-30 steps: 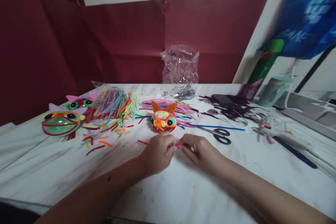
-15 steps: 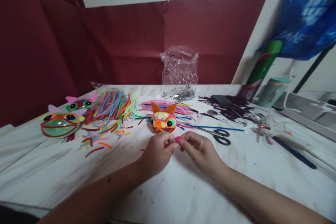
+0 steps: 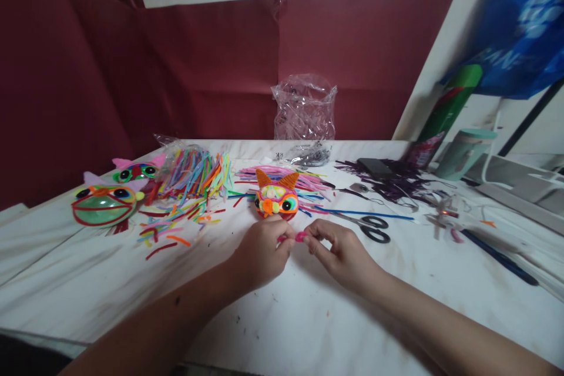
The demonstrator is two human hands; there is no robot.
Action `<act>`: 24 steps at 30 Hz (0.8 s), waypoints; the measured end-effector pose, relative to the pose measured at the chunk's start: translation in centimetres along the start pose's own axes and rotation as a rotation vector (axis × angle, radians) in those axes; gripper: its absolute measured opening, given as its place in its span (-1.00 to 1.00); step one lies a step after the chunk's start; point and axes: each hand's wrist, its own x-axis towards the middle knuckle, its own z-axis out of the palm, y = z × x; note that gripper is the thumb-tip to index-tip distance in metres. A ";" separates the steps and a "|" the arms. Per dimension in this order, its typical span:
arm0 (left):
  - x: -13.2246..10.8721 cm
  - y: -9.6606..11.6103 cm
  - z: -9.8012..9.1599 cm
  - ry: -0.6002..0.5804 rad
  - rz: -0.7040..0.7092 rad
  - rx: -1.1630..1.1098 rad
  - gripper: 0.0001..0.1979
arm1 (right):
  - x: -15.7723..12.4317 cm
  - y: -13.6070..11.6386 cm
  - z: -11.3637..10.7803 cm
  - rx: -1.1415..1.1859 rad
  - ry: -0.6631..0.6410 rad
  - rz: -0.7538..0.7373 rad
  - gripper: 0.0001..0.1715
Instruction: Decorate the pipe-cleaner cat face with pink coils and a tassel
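Observation:
Between my fingertips is a short bright-pink pipe cleaner [image 3: 300,237], partly hidden by the fingers. My left hand [image 3: 265,251] pinches it from the left, and my right hand [image 3: 342,252] pinches its other end. Just beyond the hands sits a small animal head [image 3: 276,202] with orange pointed ears, black-centred eyes and an orange nose, its lower edge partly covered by my left hand. Scissors [image 3: 370,227] with black handles lie to the right of it.
Two more animal heads, one green-mouthed [image 3: 103,211] and one pink-eared [image 3: 138,172], sit at left. Nearby lies a bag of colourful pipe cleaners [image 3: 194,173] with loose cut pieces. Purple shreds [image 3: 399,182], a green cup [image 3: 466,155] and a dark blue pen-like tool [image 3: 500,258] are at right.
The pink pipe cleaner looked like a small round coil and now shows as a longer strip, with my fingertips slightly farther apart. The view has shifted a little.

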 end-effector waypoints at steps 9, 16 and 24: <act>0.0 -0.3 0.5 -0.006 0.007 0.020 -0.88 | -0.1 0.6 -0.2 -0.158 -0.081 -0.099 -0.84; 0.3 0.2 0.1 0.007 -0.015 -0.146 -0.88 | 0.1 0.7 -0.5 0.054 -0.117 0.023 -0.81; 0.1 -0.1 1.0 0.132 -0.209 -0.569 -0.89 | 0.0 0.1 0.9 0.548 0.052 0.212 -0.72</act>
